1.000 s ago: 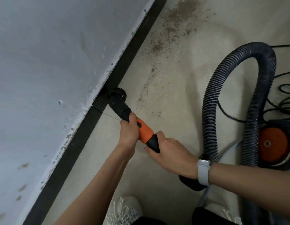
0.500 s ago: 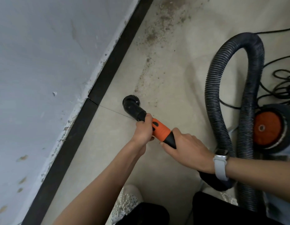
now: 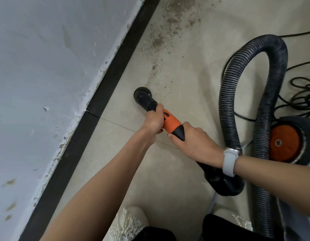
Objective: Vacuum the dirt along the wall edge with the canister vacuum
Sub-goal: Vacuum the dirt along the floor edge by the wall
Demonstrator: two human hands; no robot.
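A pale grey wall, chipped and flaking along its lower edge, is filling the left half of the frame, with a black baseboard running diagonally from the top centre down to the lower left. A beige tiled floor is taking up the remainder. At right, a black ribbed hose is arching up and over in a tall loop, standing in front of the canister vacuum, whose orange disc is showing at the right edge, with black cord lying coiled above it. A person is reaching into the centre of the frame with both arms. The right hand, a white watch on its wrist, is wrapping its fingers around the black rear section of the orange and black nozzle handle. The left hand is clasping the same handle further forward, fingers curled around it just behind the round brush head. The brush head is sitting on the floor near the baseboard but apart from it. Brown dirt is lying scattered from the top centre of the frame, thinning into a trail that is reaching down to just right of the brush head. White perforated shoes are showing at the bottom edge.
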